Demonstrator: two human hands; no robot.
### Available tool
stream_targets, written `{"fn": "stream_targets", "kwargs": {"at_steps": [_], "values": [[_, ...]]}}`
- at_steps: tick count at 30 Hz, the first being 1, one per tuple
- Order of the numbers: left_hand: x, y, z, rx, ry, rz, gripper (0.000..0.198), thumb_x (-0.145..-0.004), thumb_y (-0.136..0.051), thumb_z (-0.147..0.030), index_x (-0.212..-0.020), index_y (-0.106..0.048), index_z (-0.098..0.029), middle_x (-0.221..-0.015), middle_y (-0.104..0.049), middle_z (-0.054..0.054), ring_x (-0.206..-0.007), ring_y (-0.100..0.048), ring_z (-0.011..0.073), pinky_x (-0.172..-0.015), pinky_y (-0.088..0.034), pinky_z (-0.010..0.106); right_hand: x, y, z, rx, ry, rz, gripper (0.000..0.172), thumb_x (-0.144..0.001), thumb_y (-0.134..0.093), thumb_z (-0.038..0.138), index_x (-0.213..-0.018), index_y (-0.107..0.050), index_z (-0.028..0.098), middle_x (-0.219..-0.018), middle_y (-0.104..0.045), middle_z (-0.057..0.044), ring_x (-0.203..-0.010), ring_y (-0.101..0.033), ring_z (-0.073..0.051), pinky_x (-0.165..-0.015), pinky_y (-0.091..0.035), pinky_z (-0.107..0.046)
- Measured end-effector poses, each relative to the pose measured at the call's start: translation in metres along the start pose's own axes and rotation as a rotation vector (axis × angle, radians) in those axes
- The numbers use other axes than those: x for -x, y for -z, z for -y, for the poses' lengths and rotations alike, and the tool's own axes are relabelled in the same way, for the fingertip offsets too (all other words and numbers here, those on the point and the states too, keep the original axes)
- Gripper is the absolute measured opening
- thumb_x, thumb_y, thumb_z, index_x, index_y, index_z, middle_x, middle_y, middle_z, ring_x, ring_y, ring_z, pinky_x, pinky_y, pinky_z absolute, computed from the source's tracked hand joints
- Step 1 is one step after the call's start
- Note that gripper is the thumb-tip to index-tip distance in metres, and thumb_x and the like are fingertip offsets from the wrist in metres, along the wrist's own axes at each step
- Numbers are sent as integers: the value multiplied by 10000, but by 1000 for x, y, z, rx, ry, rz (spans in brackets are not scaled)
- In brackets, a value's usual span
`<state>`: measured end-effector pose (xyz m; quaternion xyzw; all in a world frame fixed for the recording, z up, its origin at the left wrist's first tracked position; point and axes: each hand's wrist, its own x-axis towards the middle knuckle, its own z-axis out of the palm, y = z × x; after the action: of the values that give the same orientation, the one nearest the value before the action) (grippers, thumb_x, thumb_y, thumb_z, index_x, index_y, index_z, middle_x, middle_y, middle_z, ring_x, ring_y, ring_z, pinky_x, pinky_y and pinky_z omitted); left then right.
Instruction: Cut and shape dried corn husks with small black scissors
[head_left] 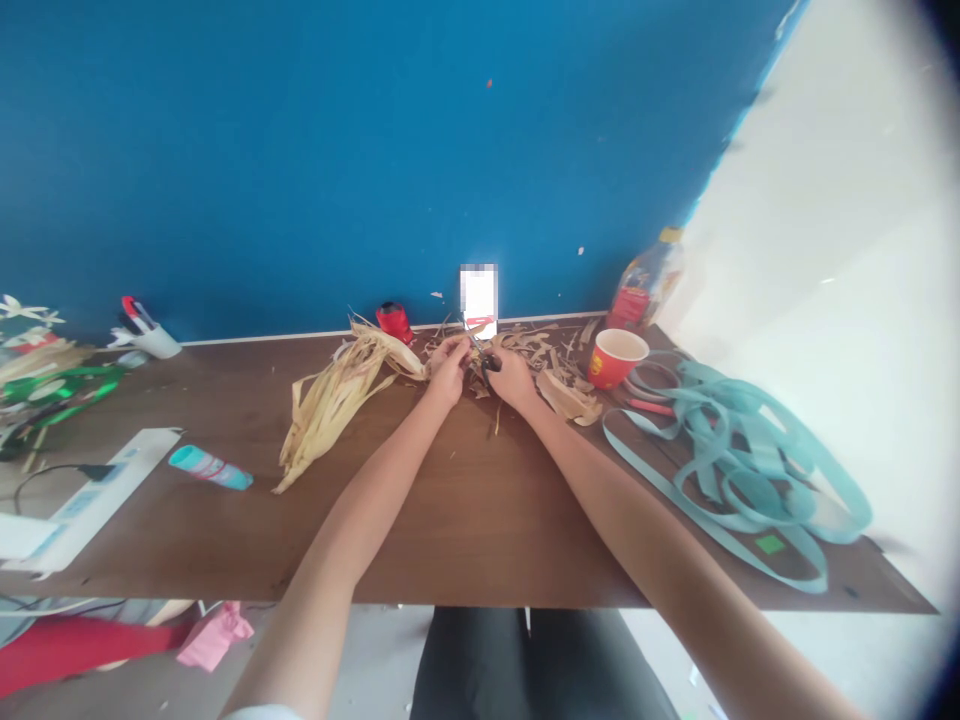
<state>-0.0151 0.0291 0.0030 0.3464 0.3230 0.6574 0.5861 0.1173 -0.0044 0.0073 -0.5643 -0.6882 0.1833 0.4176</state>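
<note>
**A:** Starting closest to us, what do we have at the table's front edge?

**B:** We have both forearms crossing it, with open brown wood stretching between them up to the hands.

**A:** And the hands?

**B:** We see the left hand with its fingers together, seemingly pinching a strip at the end of the dried corn husks. The right hand has its fingers curled around the black scissors. We can't tell whether the blades are open.

**A:** Where's the husk?

**B:** The bundle lies on the table to the left of the hands, its ragged tip pointing toward the front edge. Husk scraps are scattered just beyond and to the right.

**A:** How much room do we have at the sides?

**B:** On the right, there's a narrow gap before the teal strap sprawls close to the table's corner. The red paper cup stands beyond the scraps. On the left, there's more room before the teal tube and white power strip.

**A:** And the far limit?

**B:** The table's back edge runs along the blue wall.
</note>
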Motion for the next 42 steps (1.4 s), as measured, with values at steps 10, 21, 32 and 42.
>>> {"fn": "stream_targets", "kwargs": {"at_steps": [10,21,32,42], "values": [[-1,1,0,30,-23,-13,249,-684,-797,-290,-814,-617,-179,-644,-542,-48,-571,-498,37,-566,-402,170,0,0,1,2,25,14,340,-723,-577,156,-1005,-744,248,-902,-748,-17,-866,-673,-217,-764,-490,-279],[-1,0,0,-18,-40,-71,249,-741,-768,-369,-919,-702,-207,-671,-562,-30,-553,-473,34,-555,-407,171,2,2,5,145,-6,49,325,-741,-568,186,-972,-754,318,-899,-749,-3,-863,-672,-225,-712,-478,-275],[-3,1,1,-49,-57,-90,233,-757,-757,-348,-933,-717,-201,-676,-554,-24,-542,-435,33,-536,-393,164,-2,11,3,275,-17,84,253,-744,-577,190,-872,-755,316,-868,-735,-24,-817,-660,-231,-661,-451,-274],[-7,1,4,-51,-20,-77,224,-740,-758,-340,-773,-599,-187,-659,-495,-45,-563,-449,46,-570,-398,176,-2,6,3,120,-45,-20,343,-748,-613,253,-1072,-706,316,-933,-742,-24,-904,-667,-254,-785,-493,-324]]}}
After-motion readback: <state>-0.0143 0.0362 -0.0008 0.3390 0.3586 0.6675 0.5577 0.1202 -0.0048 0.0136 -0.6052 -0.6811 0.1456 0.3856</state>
